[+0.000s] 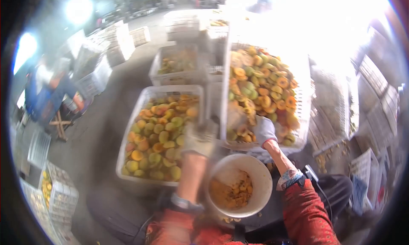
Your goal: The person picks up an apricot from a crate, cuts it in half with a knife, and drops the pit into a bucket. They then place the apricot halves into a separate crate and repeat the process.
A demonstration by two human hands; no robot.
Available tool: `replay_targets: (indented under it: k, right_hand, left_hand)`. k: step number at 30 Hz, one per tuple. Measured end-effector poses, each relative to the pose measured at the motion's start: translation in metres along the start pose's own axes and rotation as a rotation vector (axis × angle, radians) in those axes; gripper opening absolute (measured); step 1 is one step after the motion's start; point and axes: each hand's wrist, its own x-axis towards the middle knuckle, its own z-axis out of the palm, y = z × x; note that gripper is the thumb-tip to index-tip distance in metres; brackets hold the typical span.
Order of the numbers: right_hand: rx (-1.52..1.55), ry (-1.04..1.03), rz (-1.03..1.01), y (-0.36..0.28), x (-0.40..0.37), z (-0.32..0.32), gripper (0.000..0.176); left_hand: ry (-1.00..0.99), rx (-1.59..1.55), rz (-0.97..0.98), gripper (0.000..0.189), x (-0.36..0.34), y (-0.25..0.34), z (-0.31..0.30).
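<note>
Pale gloves cover the left hand (198, 138) and right hand (264, 130); red patterned sleeves (304, 215), dark wristband (185, 202).

- Centre of the frame: the left hand (198, 139), gloved and blurred, hangs over the right edge of a white crate (170, 88) filled with yellow-green fruit halves (155, 134).
- Right of centre: the right hand (264, 130), gloved, rests on the fruit pile (260, 85) in a second crate (304, 81).
- Lower centre: a white bucket (226, 170) holds orange scraps (232, 191).
- Upper left: a person in blue (47, 93), blurred.
</note>
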Motion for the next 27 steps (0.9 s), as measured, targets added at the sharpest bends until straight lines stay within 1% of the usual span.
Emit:
replay_targets:
  k: [1, 2, 3, 4, 5, 6, 8, 9, 10, 11, 12, 13, 14, 16, 17, 19, 20, 21, 22, 23, 25, 27]
  right_hand:
    - [0.052, 0.007, 0.041, -0.012, 0.001, -0.002, 0.03]
    - [0.102, 0.012, 0.085, -0.024, 0.001, -0.006, 0.032]
    - [0.113, 0.002, 0.046, -0.029, 0.005, 0.0, 0.032]
    - [0.189, -0.074, 0.188, -0.03, 0.006, 0.002, 0.033]
    - [0.259, -0.149, 0.339, -0.03, 0.006, 0.005, 0.035]
    - [0.264, -0.154, 0.321, -0.03, 0.001, 0.01, 0.035]
    - [0.167, 0.111, 0.173, -0.024, -0.006, 0.022, 0.036]
    - [0.141, 0.069, 0.271, -0.018, 0.001, 0.026, 0.038]
    - [0.12, 0.102, 0.233, -0.011, -0.003, 0.028, 0.038]
    - [0.126, 0.065, 0.195, -0.008, -0.004, 0.029, 0.036]
    - [0.135, 0.028, 0.158, -0.004, -0.006, 0.03, 0.034]
    - [0.038, 0.026, 0.115, -0.007, -0.008, 0.025, 0.032]
    - [0.124, -0.03, 0.183, -0.013, -0.008, 0.018, 0.035]
    - [0.434, 0.095, 0.103, 0.03, 0.002, 0.053, 0.028]
    - [0.583, 0.147, 0.051, 0.052, 0.008, 0.072, 0.028]
    - [1.06, -0.069, 0.287, 0.013, 0.003, 0.017, 0.02]
    - [1.012, -0.056, 0.423, 0.049, 0.022, 0.031, 0.013]
    - [1.164, -0.069, 0.52, 0.037, 0.014, 0.01, 0.009]
    - [1.177, -0.102, 0.571, 0.013, 0.004, -0.019, 0.011]
    - [1.293, -0.226, 0.589, 0.005, -0.003, -0.036, 0.012]
    - [1.404, -0.363, 0.602, -0.023, -0.022, -0.065, 0.012]
    - [1.204, -0.464, 0.456, -0.073, -0.042, -0.092, 0.009]
  left_hand:
    - [-0.13, -0.041, -0.099, 0.023, 0.009, -0.006, -0.017]
    - [0.067, 0.001, -0.056, 0.019, 0.024, -0.017, -0.035]
    - [0.119, 0.088, 0.062, 0.017, 0.011, -0.03, -0.025]
    - [0.164, 0.041, 0.049, 0.015, 0.0, -0.039, -0.011]
    - [0.1, 0.04, 0.107, 0.014, 0.002, -0.045, -0.017]
    - [0.066, 0.041, 0.141, 0.013, 0.009, -0.047, -0.028]
    - [0.036, 0.103, 0.177, 0.013, 0.025, -0.046, -0.048]
    - [0.03, 0.135, 0.192, 0.013, 0.032, -0.05, -0.057]
    - [0.025, 0.166, 0.208, 0.013, 0.037, -0.055, -0.063]
    - [0.003, 0.199, 0.221, 0.014, 0.042, -0.062, -0.069]
    - [0.014, 0.169, 0.204, 0.015, 0.035, -0.059, -0.06]
    - [0.025, 0.138, 0.187, 0.016, 0.025, -0.056, -0.047]
    - [0.061, 0.038, 0.123, 0.017, 0.011, -0.061, -0.034]
    - [0.19, 0.101, 0.174, 0.015, 0.004, -0.068, -0.026]
    - [0.234, 0.14, 0.189, 0.016, 0.003, -0.072, -0.025]
    - [0.294, 0.23, 0.182, 0.019, 0.001, -0.071, -0.019]
    - [0.315, 0.281, 0.169, 0.021, -0.002, -0.073, -0.015]
    - [0.322, 0.298, 0.177, 0.023, -0.011, -0.076, -0.005]
    - [0.406, 0.385, 0.155, 0.028, -0.022, -0.078, 0.013]
    - [0.39, 0.392, 0.158, 0.029, -0.026, -0.082, 0.02]
    - [0.358, 0.393, 0.168, 0.03, -0.027, -0.08, 0.023]
    - [0.321, 0.388, 0.175, 0.031, -0.028, -0.08, 0.03]
